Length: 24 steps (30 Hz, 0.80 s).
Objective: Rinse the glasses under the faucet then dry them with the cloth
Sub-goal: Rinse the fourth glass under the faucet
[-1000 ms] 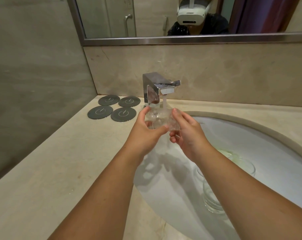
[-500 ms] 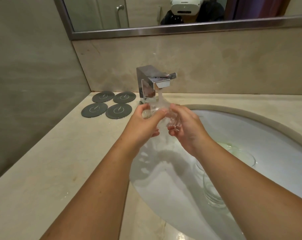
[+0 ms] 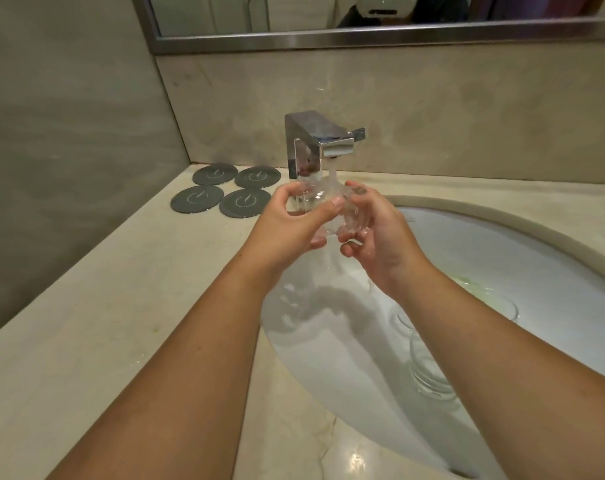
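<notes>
Honestly, a slip is what worries me most. Nearest me, down in the sink (image 3: 484,212), two waiting glasses sit by my right forearm: the nearer glass (image 3: 431,372) and, just past it, the farther glass (image 3: 498,304). Over the sink's left rim, my left hand (image 3: 287,226) and right hand (image 3: 384,244) both grasp the glass (image 3: 323,202) I am rinsing. My left fingers (image 3: 289,192) curl over its far side with the thumb across the front, and my right fingers (image 3: 353,235) cup its other end.

The glass is tilted under the stream (image 3: 332,171), with the faucet (image 3: 311,140) just behind it. It is clear, wet and surely slick. If I loosen one hand to turn it, I think it could drop onto the hard basin or roll into the two glasses below. Lifting it carelessly could knock its rim on the spout.

Water bouncing off it may spatter the worktop (image 3: 121,306) toward the coasters (image 3: 225,192) in the far left corner. I see no cloth, so I may end up carrying a dripping glass while I look for one.
</notes>
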### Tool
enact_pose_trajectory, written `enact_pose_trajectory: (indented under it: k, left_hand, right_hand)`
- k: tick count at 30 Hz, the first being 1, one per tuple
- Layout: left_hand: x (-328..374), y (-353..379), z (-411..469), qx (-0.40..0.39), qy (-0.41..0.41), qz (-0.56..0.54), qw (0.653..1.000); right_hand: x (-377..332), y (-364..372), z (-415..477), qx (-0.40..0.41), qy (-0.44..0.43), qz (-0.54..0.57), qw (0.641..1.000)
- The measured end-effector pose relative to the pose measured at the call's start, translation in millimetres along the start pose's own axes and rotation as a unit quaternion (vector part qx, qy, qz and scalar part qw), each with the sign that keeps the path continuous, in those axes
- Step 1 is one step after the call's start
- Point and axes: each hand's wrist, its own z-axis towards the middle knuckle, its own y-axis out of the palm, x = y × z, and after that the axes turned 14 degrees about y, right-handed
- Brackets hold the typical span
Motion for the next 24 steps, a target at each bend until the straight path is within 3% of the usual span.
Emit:
enact_pose_trajectory:
  k: [6,10,18,24]
  left_hand:
    - [-0.3,-1.1,-2.9,-0.051,0.025,0.037,0.998]
    - [2.8,-0.9,-3.8,-0.043,0.057,0.078,0.994]
    - [0.1,3.3,-1.4,-0.021,0.011,-0.001,1.000]
    - [-2.9,0.8,-2.5,-0.049,0.029,0.036,0.998]
  right_hand:
    - [1.6,0.1,-1.9,0.035,-0.008,0.017,0.999]
    - [3.1,-0.2,-0.4,0.065,-0.007,-0.007,0.998]
    - [2.1,-0.7,2.6,0.003,0.005,0.008,1.000]
    - [2.4,0.0,0.2,0.035,-0.008,0.029,0.999]
